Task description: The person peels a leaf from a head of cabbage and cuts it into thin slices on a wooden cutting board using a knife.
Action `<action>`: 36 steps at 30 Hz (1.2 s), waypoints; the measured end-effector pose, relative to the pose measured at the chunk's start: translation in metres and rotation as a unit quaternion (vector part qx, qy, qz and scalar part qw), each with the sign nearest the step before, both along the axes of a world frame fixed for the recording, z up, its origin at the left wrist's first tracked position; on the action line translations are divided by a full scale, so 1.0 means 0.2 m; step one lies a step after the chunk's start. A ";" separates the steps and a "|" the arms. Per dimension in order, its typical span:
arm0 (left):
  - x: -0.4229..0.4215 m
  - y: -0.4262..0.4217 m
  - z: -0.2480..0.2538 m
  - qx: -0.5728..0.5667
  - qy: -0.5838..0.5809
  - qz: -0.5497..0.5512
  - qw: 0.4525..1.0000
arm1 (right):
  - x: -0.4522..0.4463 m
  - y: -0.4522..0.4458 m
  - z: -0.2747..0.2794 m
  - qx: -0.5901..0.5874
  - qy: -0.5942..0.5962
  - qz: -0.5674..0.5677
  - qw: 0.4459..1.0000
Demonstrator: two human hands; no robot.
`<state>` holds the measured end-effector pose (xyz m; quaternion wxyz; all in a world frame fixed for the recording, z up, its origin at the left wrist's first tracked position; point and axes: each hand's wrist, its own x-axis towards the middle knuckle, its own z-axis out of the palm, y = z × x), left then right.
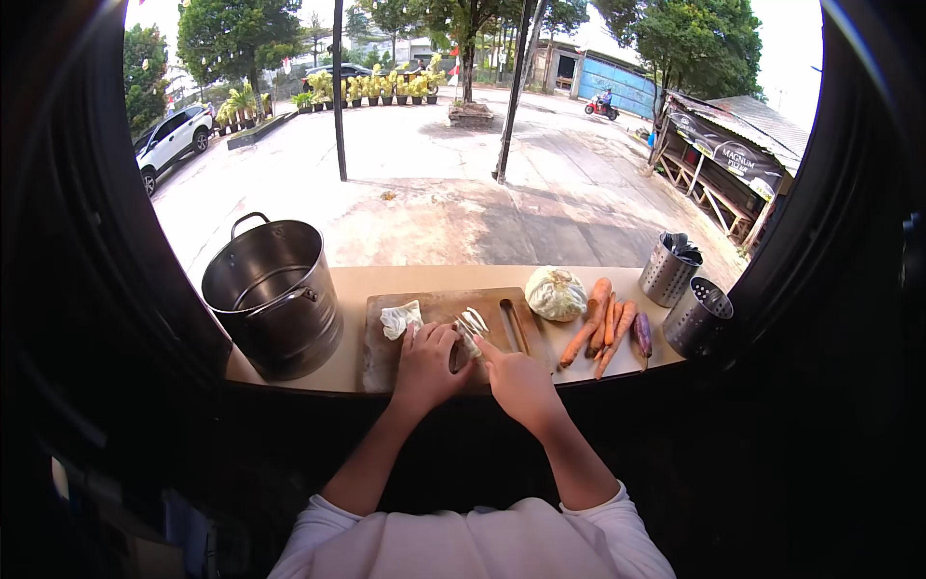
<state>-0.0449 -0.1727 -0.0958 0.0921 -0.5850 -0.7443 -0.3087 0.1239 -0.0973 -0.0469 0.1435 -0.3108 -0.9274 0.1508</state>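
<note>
On the counter lies a wooden cutting board (384,369) with a slot near its right side. My right hand (521,386) is closed around a knife (471,330), its blade pointing up and left over the board. Beside it my left hand (432,365) rests on the board with bent fingers, close to the blade; what lies under the fingers is mostly hidden. Thin white strips (474,320) lie just beyond the knife. A crumpled white piece (401,318), too small to identify, sits at the board's left, touching or near my left fingertips.
A large metal pot (280,318) stands at the left. Right of the board are a cabbage (557,293), several carrots (600,333), a purple vegetable (642,335) and two perforated metal holders (669,272). Outside, a person on a red scooter (602,110) is visible.
</note>
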 end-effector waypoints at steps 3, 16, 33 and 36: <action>0.00 0.00 -0.01 0.003 0.003 -0.002 1.000 | -0.01 0.03 -0.02 0.010 -0.005 0.004 1.000; -0.01 0.01 -0.01 0.010 0.004 -0.008 1.000 | 0.00 0.05 0.02 0.028 -0.030 0.016 0.999; 0.01 0.00 0.02 0.007 -0.011 0.008 1.000 | 0.18 -0.08 0.03 0.026 -0.081 -0.001 0.996; 0.01 0.00 0.01 0.010 -0.008 0.008 1.000 | 0.23 -0.12 0.08 0.013 -0.081 -0.003 0.997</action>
